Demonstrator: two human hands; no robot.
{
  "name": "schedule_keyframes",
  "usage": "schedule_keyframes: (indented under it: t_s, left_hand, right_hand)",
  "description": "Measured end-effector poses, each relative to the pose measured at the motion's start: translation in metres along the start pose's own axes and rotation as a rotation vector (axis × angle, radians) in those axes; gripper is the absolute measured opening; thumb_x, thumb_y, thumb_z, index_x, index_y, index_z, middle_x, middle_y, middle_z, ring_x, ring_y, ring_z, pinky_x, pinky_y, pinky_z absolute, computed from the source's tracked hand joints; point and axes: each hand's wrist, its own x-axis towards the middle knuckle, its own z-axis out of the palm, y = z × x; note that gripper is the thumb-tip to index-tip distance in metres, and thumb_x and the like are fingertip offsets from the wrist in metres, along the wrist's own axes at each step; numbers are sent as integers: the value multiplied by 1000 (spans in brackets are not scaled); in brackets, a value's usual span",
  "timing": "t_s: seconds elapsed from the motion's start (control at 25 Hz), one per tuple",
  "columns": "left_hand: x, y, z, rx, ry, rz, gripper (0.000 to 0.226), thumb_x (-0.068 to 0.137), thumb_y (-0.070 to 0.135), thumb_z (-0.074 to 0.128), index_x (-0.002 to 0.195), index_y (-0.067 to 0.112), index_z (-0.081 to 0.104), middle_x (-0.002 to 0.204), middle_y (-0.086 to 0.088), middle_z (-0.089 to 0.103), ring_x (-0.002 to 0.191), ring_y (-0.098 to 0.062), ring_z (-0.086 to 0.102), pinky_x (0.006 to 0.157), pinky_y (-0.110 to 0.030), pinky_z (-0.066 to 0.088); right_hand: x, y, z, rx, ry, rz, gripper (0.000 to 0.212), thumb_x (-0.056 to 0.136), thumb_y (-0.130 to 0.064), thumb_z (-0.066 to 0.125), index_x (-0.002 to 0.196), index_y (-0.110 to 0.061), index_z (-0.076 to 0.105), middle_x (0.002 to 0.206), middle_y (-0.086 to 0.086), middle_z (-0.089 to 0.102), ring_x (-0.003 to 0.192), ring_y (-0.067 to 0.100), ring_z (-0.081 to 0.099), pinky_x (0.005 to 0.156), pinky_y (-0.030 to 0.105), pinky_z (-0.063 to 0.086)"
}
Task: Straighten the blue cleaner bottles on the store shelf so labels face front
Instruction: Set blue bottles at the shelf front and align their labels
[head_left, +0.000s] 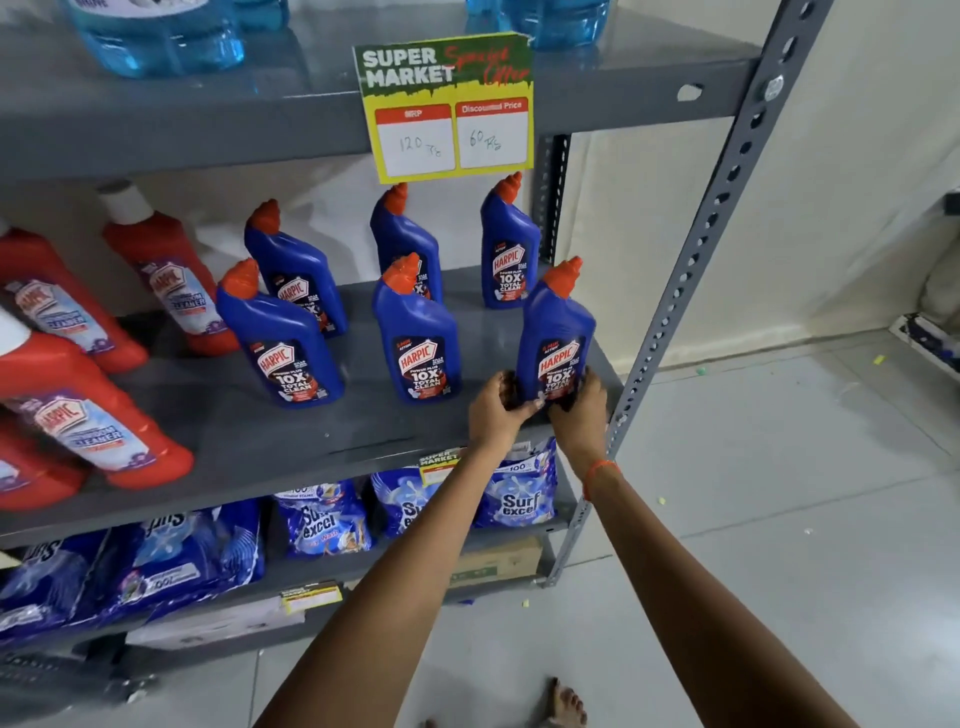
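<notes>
Two hands clasp the base of the front right bottle (557, 338) at the shelf's (270, 441) right front corner: left hand (497, 410) curled on its left side, right hand (582, 405) on its right, arms stretched forward. It stands upright, glossy blue plastic, angled orange cap, label forward. Five like bottles (415, 332) stand left and behind on grey metal.

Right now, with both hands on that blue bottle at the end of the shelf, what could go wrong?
The held bottle stands near the shelf's front edge and its open right end, so a hard twist from the left hand or right hand might tip it off. The middle front bottle is close on the left; a sideways nudge could knock it over.
</notes>
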Motion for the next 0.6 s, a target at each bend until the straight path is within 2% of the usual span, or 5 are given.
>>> schedule_keyframes:
  t_s: [0.16,0.28,0.36,0.48,0.6]
  left_hand:
    - [-28,-4,-40,7,158,189,34,83,12,64,115,6,55,115,-12,67,104,-22,63,91,-37,52]
    - [-44,-6,-86,20,468,372,30,81,10,66,108,4,54,106,-12,59,87,-16,59,79,-25,49]
    - [-33,-19,-112,-10,604,305,46,73,9,75,111,1,50,109,-11,48,80,-10,52,77,-18,46]
    - [-2,-44,-134,58,337,124,74,69,13,79,130,1,37,127,-19,48,109,-24,53,95,-25,40]
    - [16,-42,-140,81,-50,-15,70,78,17,72,135,7,34,135,-15,51,123,-27,48,94,-28,37]
  right_hand:
    - [-53,-25,35,137,399,-34,49,72,13,56,117,-4,50,118,20,45,110,30,46,95,35,44]
    - [-81,-55,66,237,200,-178,35,75,14,54,106,-4,53,105,11,43,91,26,52,83,33,47]
    - [-76,-65,89,161,31,-232,35,77,10,57,110,-2,52,104,15,46,93,32,53,83,38,48]
    - [-52,-55,109,-7,-220,-184,52,77,1,61,125,-6,42,122,21,55,113,35,53,96,44,46]
    - [-27,-43,104,-121,-383,-87,61,80,4,56,134,-11,34,128,18,58,116,35,56,101,50,46]
